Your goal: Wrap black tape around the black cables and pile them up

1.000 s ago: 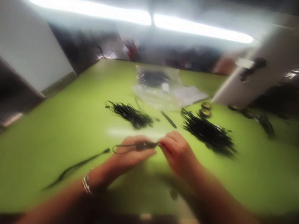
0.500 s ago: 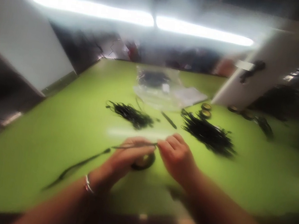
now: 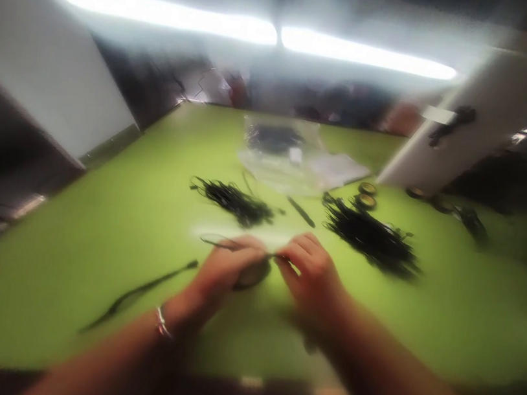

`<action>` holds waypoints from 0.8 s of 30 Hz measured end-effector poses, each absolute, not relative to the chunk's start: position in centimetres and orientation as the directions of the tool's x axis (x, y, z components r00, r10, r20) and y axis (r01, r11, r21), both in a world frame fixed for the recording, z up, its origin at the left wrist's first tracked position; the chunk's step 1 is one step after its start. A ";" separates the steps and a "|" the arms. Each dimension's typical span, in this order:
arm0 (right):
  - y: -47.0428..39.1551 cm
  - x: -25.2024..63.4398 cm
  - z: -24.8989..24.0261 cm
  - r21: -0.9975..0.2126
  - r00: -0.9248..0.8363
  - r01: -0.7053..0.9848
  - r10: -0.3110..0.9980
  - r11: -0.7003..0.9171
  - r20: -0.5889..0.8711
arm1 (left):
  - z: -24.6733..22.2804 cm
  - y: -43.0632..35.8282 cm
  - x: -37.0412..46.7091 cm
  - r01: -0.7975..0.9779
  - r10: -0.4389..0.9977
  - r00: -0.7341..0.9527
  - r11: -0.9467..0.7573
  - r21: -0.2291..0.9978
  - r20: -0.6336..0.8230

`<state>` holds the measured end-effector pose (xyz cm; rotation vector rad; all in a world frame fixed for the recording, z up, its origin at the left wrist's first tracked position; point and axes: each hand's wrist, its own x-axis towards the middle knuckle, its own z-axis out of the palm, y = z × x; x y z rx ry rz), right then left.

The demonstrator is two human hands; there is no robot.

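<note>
In front of the clear bag [image 3: 263, 171], the left hand [image 3: 229, 268] and right hand [image 3: 315, 270] hold a black cord [image 3: 273, 256], with a dark disc [image 3: 252, 276], perhaps tape, at the left palm; a black bundle [image 3: 370, 237] lies at the bag's front right.

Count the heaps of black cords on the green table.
2: a smaller heap beyond the left hand, a larger heap beyond the right hand. More may hide in the blur at far right.

Open tabletop [image 3: 469, 305] rightward — bundles [image 3: 368, 238] ahead
</note>
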<state>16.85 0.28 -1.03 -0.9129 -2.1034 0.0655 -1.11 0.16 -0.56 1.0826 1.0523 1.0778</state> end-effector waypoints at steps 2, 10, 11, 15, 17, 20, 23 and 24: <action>0.2 16.9 -0.8 -0.479 -0.391 0.546 0.715 0.687 0.579 | -0.3 0.1 -1.0 -0.016 0.991 0.133 -0.026 1.000 0.028; 0.1 17.3 -0.5 -0.593 -0.407 0.540 0.802 0.598 0.438 | -0.7 0.2 -0.8 0.186 0.946 0.140 -0.315 0.931 0.292; 0.2 17.3 -0.5 -0.583 -0.400 0.537 0.793 0.610 0.460 | -0.6 0.3 -0.8 0.184 0.954 0.148 -0.284 0.941 0.259; 0.4 17.5 -0.6 -0.424 -0.376 0.578 0.689 0.697 0.619 | 0.3 0.4 -0.8 0.201 0.971 0.236 -0.022 0.979 -0.026; 0.4 17.5 -0.4 -0.301 -0.400 0.624 0.626 0.721 0.669 | 0.7 0.3 -0.9 0.173 0.950 0.288 0.073 0.982 -0.121; 0.3 17.5 0.0 -0.139 -0.438 0.682 0.553 0.718 0.709 | 0.7 0.3 -1.3 0.056 0.933 0.314 0.166 0.985 -0.175; 0.2 17.7 0.1 0.005 -0.472 0.696 0.452 0.718 0.757 | 0.1 0.2 -1.7 -0.055 0.927 0.309 0.240 0.969 -0.212; 0.2 17.7 0.1 0.041 -0.480 0.695 0.420 0.718 0.771 | -0.1 0.2 -1.7 -0.080 0.924 0.313 0.254 0.964 -0.218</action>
